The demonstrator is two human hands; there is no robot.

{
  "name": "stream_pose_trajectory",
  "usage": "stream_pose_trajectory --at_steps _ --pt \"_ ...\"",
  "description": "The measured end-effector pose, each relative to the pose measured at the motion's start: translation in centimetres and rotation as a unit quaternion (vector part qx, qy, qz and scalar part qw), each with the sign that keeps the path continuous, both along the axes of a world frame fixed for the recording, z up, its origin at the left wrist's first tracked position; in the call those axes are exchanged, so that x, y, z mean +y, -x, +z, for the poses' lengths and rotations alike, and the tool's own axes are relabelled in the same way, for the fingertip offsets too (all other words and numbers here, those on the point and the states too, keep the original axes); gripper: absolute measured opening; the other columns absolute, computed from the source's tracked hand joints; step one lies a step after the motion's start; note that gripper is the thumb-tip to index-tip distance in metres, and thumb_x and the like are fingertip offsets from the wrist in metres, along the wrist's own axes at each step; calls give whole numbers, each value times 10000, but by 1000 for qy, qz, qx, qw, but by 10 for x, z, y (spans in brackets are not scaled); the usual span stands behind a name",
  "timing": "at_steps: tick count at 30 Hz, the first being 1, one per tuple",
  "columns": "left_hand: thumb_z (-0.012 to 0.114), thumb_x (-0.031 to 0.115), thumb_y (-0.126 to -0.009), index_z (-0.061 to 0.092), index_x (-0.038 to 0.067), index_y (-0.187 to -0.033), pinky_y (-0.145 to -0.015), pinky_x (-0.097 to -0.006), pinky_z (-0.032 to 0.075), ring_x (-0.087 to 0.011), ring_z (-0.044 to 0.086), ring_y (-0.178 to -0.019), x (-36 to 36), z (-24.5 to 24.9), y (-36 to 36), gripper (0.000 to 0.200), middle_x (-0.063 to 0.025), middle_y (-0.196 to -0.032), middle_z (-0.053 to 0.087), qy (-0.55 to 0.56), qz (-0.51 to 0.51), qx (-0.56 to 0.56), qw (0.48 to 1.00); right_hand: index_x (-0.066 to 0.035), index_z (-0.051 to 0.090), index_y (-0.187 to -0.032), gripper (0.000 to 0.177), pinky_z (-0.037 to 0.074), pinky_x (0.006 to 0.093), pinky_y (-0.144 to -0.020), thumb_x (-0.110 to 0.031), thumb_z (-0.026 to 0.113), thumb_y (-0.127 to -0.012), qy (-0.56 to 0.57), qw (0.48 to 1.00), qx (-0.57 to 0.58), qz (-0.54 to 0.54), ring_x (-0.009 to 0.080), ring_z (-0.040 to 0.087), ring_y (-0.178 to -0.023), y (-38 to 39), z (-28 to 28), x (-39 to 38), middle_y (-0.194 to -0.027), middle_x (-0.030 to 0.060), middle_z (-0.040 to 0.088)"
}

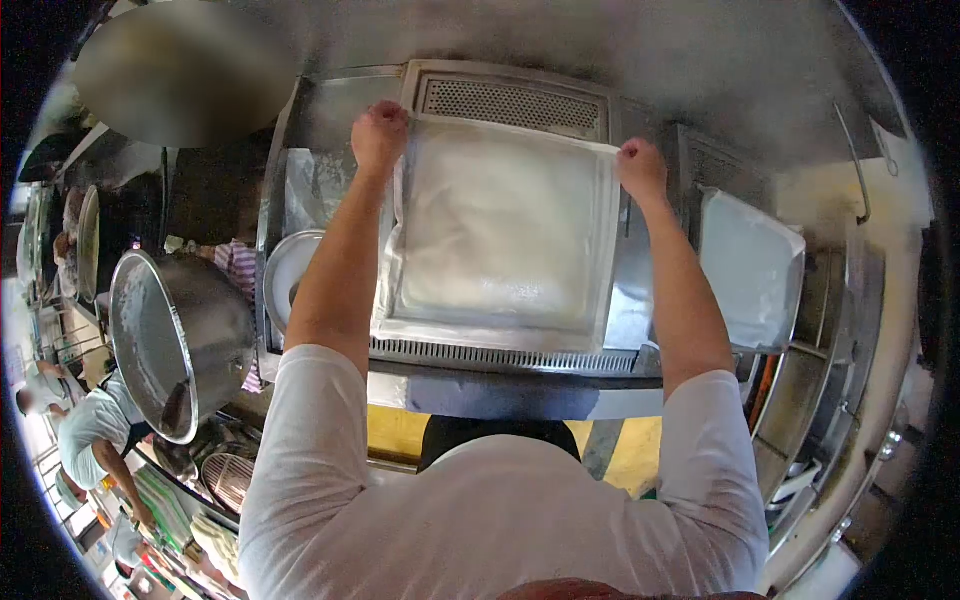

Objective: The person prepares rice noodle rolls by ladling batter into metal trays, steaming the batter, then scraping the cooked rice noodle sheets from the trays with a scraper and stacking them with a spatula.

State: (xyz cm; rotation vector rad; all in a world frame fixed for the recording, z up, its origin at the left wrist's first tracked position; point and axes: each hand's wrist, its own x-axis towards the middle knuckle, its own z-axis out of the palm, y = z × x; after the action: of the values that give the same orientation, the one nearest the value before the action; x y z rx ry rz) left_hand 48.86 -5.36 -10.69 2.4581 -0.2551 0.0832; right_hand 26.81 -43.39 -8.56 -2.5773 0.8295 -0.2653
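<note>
A thin white cloth lies spread over a square steamer drawer, with a pale, wet-looking layer across its middle. My left hand is closed at the cloth's far left corner, fingers pinched on its edge. At the far right corner, my right hand pinches the same cloth between thumb and fingers. The far edge runs nearly straight between both hands, while the near edge rests close to a slotted metal strip. Folds show along the cloth's left side.
Behind the cloth is a perforated metal plate. A pale-lined tray stands at right. To the left are a round bowl and a large metal pot. Steam hangs at the back. Other people work at far left.
</note>
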Motion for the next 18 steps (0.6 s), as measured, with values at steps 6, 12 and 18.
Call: stream_pose_trajectory --at_steps 6,12,18 --pt "704 208 -915 692 47 -972 -762 -320 504 -231 673 -788 12 7 8 170 -106 -869 717 157 30 -61 985 -49 652 -1000 144 520 445 -806 -132 621 -887 -18 996 -90 17 373 659 -903 22 14 -2 -940 186 675" --pt "672 135 -953 639 22 -938 -740 -248 455 -85 555 -784 48 91 87 119 -2 -826 649 327 65 -53 941 -27 634 -1045 136 510 440 -802 -88 587 -933 1 975 -216 48 343 664 -910 79 83 41 -976 175 685" --pt "645 92 -969 617 16 -935 -740 -239 459 -86 554 -777 101 161 184 87 11 -823 623 354 91 -174 914 -23 642 -1047 124 509 377 -812 -81 601 -946 -49 939 -324 107 300 650 -869 145 156 74 -939 147 683"
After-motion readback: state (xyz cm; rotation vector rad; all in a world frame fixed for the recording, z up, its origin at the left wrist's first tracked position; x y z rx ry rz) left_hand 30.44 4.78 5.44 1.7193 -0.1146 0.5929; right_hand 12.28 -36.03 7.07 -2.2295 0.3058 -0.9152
